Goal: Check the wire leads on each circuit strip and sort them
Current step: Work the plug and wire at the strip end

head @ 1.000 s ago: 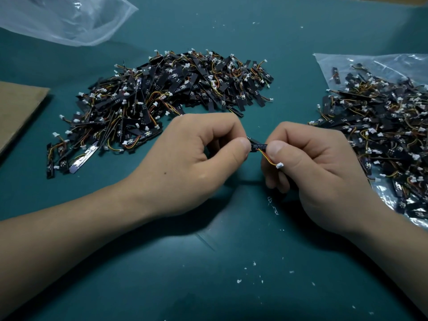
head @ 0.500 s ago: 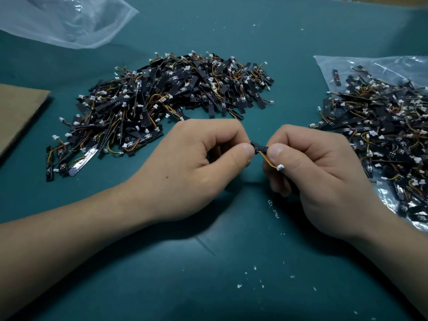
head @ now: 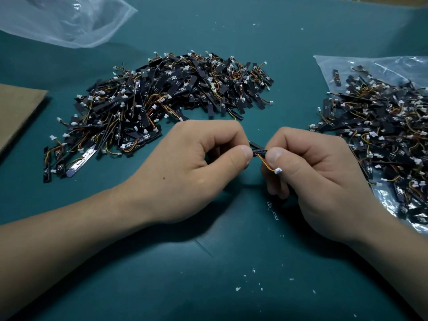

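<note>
Teal matting (head: 231, 262) covers the bench, flecked with white scraps. Both fists are curled over it: the left hand (head: 199, 167) pinches one end of a small black circuit strip (head: 259, 151) between thumb and forefinger, and the right hand (head: 319, 179) pinches the other end, where orange and yellow wire leads (head: 265, 163) curl down to a white connector (head: 278, 170) against its thumb. Behind the left hand lies a loose heap of strips (head: 162, 105); a second heap (head: 382, 135) sits on a clear bag (head: 342, 66) beside the right hand. Brown cardboard (head: 16, 112) lies far left
</note>
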### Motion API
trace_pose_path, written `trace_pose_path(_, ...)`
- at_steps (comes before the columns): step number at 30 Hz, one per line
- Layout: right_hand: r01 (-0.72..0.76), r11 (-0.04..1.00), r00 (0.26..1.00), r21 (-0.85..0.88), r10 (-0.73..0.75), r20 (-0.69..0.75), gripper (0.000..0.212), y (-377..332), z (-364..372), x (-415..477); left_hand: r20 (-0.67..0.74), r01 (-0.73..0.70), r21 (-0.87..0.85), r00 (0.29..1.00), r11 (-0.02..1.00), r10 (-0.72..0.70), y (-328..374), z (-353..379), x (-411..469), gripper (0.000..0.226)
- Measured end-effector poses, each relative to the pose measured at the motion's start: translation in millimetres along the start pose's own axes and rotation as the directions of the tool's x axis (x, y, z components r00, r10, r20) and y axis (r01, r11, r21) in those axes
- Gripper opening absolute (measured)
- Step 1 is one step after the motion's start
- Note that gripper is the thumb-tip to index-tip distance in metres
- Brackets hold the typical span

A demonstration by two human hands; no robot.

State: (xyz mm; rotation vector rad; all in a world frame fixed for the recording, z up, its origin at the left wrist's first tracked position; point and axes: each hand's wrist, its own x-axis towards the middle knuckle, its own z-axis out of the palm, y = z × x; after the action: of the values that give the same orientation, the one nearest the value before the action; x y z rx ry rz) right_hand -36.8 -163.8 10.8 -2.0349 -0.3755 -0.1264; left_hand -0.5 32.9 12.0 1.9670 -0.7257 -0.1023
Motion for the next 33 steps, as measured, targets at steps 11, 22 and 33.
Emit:
trace_pose_path(11, -0.013, 0.999, 1.0, 0.029, 0.012, 0.025, 0.027, -1.4, -0.4, -1.1, 0.021, -0.013, -0.017, 1.0, 1.0, 0.014, 1.4, -0.7, -0.6, 0.024)
trace_pose_path(22, -0.019, 1.0, 0.997, 0.02, 0.018, 0.073, 0.026, -0.4, -2.2, -1.1, 0.042, -0.037, -0.027, 0.998, 0.999, 0.038, 0.8, -1.4, -1.0, 0.024)
trace_pose_path(33, 0.01, 1.0, 0.997, -0.014, -0.009, 0.071, 0.025, -2.7, -0.1, -1.8, 0.004, -0.046, -0.012, 0.999, 0.999, 0.046, 1.0, -1.4, -1.0, 0.023)
